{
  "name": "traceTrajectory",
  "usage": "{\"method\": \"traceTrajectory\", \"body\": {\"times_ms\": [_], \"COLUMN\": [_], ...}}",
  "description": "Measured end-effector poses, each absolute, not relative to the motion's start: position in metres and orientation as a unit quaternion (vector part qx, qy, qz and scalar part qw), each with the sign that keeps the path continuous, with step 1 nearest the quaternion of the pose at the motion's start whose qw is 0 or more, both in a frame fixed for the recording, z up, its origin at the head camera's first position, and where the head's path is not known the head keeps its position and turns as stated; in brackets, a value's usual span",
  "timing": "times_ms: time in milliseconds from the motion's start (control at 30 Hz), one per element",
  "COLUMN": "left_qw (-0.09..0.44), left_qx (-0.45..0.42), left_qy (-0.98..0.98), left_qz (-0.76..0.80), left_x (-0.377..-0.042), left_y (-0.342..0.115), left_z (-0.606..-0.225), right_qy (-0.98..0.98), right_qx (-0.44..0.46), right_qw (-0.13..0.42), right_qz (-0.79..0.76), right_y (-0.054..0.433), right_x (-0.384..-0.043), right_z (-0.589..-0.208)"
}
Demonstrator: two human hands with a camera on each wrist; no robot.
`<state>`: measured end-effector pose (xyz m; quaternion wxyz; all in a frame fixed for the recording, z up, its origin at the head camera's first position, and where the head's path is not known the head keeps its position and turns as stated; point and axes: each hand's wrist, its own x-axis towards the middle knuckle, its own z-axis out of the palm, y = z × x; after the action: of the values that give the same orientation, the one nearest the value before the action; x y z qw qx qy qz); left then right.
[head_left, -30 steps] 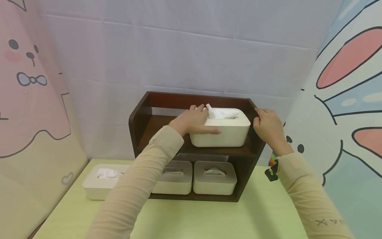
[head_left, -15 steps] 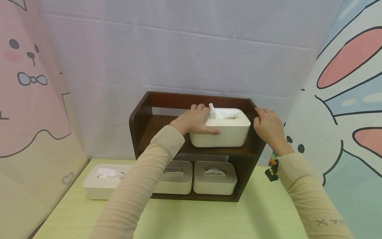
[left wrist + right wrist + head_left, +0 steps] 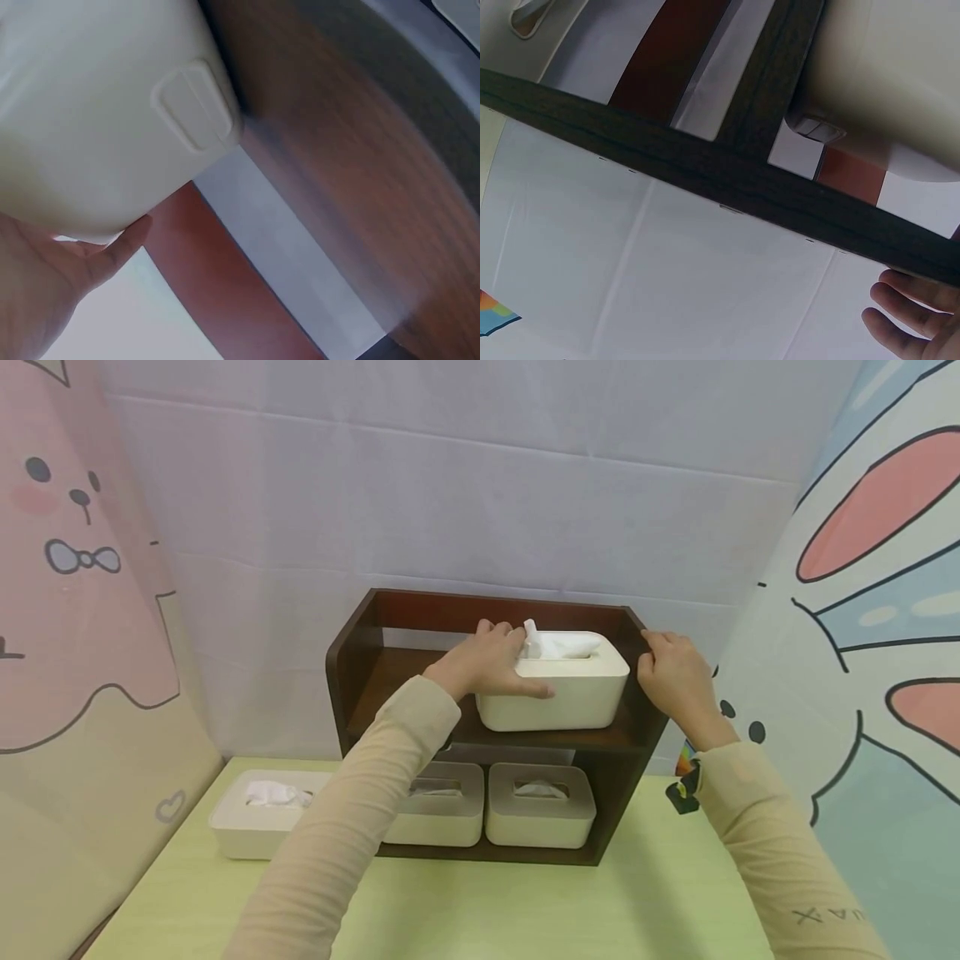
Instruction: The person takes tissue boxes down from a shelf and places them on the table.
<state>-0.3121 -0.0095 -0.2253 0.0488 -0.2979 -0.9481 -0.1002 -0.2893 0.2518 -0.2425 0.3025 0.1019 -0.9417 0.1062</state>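
On the shelf [image 3: 393, 670], toward the right end of its upper level, the tissue box [image 3: 573, 700] lay lengthwise along the front edge; the left hand [image 3: 491, 662], nearer, grasped its left end, while the right hand [image 3: 675, 681] gripped the shelf's right side edge.

A creased, pale-lavender fabric sheet [image 3: 480, 510] hangs behind a light yellow-green tabletop [image 3: 480, 910]. At left, a pink-and-cream printed backdrop [image 3: 82, 810] shows a bow-tied cartoon animal [image 3: 90, 627]; at right, a blue-and-white printed backdrop [image 3: 900, 843] shows a cartoon rabbit [image 3: 832, 702] with pink inner ears [image 3: 862, 518].
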Motion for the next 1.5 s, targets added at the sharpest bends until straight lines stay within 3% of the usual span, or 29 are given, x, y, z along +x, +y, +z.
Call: {"method": "traceTrajectory", "body": {"times_ms": [800, 1500], "left_qw": [0.114, 0.132], "left_qx": [-0.313, -0.306], "left_qy": [-0.940, -0.941], "left_qz": [-0.072, -0.061], "left_x": [-0.304, -0.292], "left_y": [-0.022, -0.044], "left_z": [-0.228, -0.228], "right_qy": [-0.937, -0.937], "right_qx": [0.107, 0.107], "right_qw": [0.313, 0.312], "right_qz": [0.113, 0.117], "right_y": [0.249, 0.249], "right_x": [-0.292, -0.293], "right_z": [-0.243, -0.244]}}
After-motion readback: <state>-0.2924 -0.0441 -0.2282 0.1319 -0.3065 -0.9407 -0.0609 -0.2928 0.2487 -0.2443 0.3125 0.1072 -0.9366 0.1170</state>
